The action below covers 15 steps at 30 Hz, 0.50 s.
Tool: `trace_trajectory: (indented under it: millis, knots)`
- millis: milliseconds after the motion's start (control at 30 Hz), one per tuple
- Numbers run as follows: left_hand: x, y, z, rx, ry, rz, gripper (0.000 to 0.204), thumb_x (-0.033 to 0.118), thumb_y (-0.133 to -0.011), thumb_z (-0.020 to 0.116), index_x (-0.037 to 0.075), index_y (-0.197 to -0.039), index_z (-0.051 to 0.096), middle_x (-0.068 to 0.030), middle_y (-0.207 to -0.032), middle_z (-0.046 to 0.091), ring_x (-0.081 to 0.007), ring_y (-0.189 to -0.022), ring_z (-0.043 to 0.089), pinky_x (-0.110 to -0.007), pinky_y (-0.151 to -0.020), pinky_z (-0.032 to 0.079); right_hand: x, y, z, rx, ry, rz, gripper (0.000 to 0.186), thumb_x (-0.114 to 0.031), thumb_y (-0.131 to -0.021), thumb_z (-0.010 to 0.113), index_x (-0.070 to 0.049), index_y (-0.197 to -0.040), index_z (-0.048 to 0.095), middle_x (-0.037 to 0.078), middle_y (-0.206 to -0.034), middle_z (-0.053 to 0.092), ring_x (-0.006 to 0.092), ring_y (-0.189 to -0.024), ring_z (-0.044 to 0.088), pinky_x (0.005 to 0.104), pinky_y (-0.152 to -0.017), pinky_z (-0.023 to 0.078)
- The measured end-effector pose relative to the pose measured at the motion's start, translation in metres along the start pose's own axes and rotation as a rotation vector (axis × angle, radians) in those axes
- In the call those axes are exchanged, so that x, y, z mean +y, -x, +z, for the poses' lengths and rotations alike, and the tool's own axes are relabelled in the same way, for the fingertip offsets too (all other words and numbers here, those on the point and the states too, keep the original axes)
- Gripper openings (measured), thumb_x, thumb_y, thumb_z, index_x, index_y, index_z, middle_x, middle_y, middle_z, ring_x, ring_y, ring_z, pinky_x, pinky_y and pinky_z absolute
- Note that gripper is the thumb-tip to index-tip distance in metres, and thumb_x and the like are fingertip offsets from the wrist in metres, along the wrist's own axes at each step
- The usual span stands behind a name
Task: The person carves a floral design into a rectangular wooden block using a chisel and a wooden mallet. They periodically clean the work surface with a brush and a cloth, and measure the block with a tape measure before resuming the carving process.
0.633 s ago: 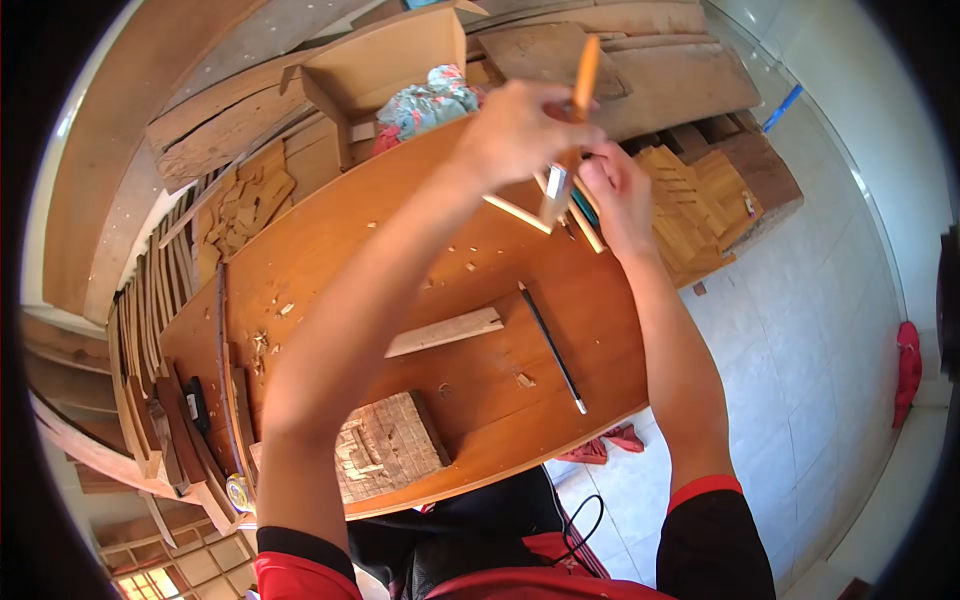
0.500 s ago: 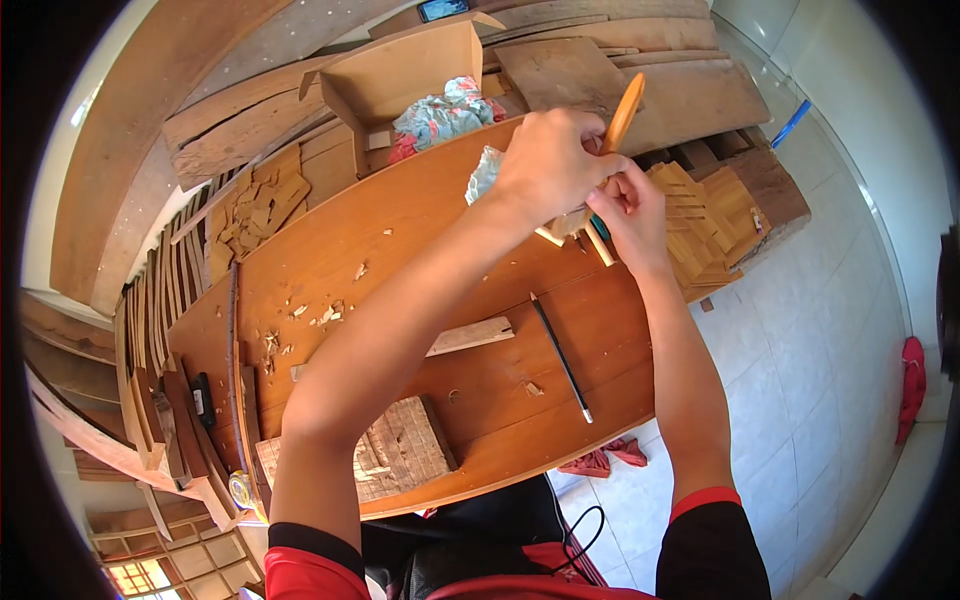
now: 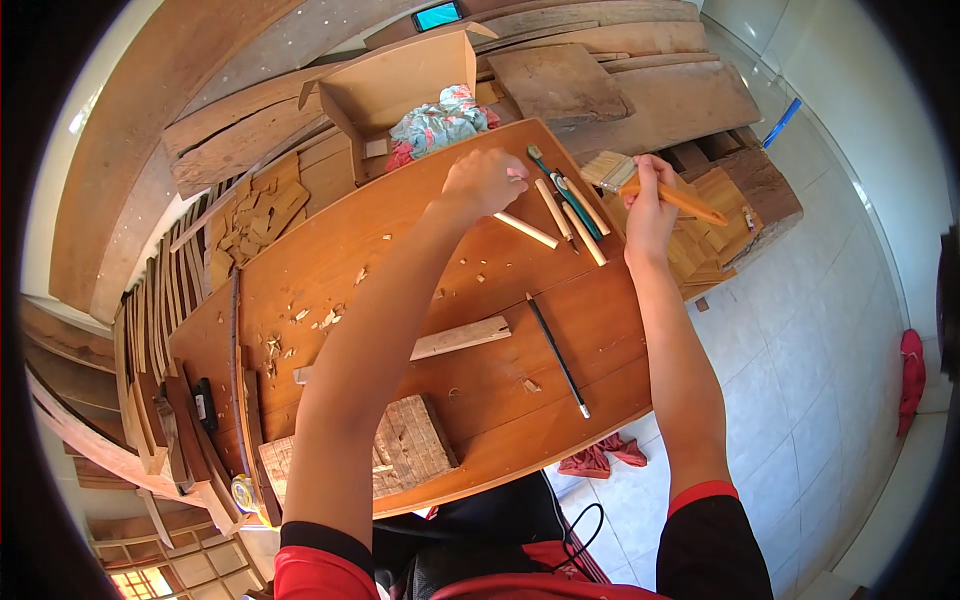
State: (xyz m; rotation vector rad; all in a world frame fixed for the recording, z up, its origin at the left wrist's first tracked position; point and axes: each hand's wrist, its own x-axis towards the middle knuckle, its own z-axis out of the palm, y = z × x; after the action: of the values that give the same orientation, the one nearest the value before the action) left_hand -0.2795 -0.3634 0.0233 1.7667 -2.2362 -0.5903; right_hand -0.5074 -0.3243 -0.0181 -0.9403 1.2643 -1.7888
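My right hand (image 3: 650, 195), at the table's right edge, is closed round a paintbrush (image 3: 690, 203). Its flat pale bristles point left and its orange handle points right. Over the far part of the table, my left hand (image 3: 485, 183) has its fingers curled together; whatever they hold, if anything, is hidden. Just below that hand lies a pale wooden stick (image 3: 527, 231). Between my hands rest several thin tools with pale wooden handles (image 3: 584, 233), along with a green-handled tool (image 3: 580, 212).
The wooden table (image 3: 470, 390) carries a black pencil (image 3: 558, 355), a wood strip (image 3: 460, 338), shavings (image 3: 328, 318) and a wooden block (image 3: 415, 450). Beyond its far edge are a cardboard box (image 3: 400, 85), a patterned cloth (image 3: 445, 118) and planks (image 3: 650, 95). Wood pieces (image 3: 258, 210) lie at left.
My hands, close together before, are now apart. The paintbrush has swung from upright to sideways and moved right with my right hand. My left hand has shifted left, uncovering the tools.
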Motion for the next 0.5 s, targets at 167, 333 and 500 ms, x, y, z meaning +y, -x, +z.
trace_trajectory:
  millis: [167,333,500]
  knots:
    - [-0.016,-0.011,0.017,0.104,-0.052,0.041,0.031,0.044,-0.082,0.08,0.022,-0.104,0.083,-0.0039,-0.108,0.077,-0.0253,-0.105,0.071,-0.042,-0.092,0.055,0.006,0.003,0.006,-0.036,0.022,-0.044,0.026,-0.034,-0.106,0.058,-0.009,-0.11,0.064,-0.005,-0.098,0.059,0.0046,-0.076,0.041,0.0235,-0.062,0.035]
    - [-0.014,-0.016,0.025,0.096,0.004,0.012,0.029,0.043,-0.08,0.082,0.025,-0.101,0.083,-0.0023,-0.108,0.077,-0.0244,-0.105,0.072,-0.043,-0.095,0.053,0.004,0.003,0.004,-0.025,-0.004,-0.009,0.026,-0.034,-0.107,0.058,-0.008,-0.11,0.064,-0.004,-0.1,0.061,0.0048,-0.074,0.04,0.0233,-0.063,0.034]
    - [-0.01,-0.022,0.025,0.039,0.01,-0.078,0.022,0.04,-0.079,0.082,0.028,-0.098,0.084,-0.0006,-0.105,0.078,-0.024,-0.106,0.072,-0.044,-0.096,0.053,0.013,-0.001,0.002,-0.081,0.062,-0.009,0.033,-0.039,-0.107,0.056,-0.007,-0.113,0.064,-0.001,-0.108,0.063,0.0083,-0.081,0.049,0.0262,-0.072,0.044]
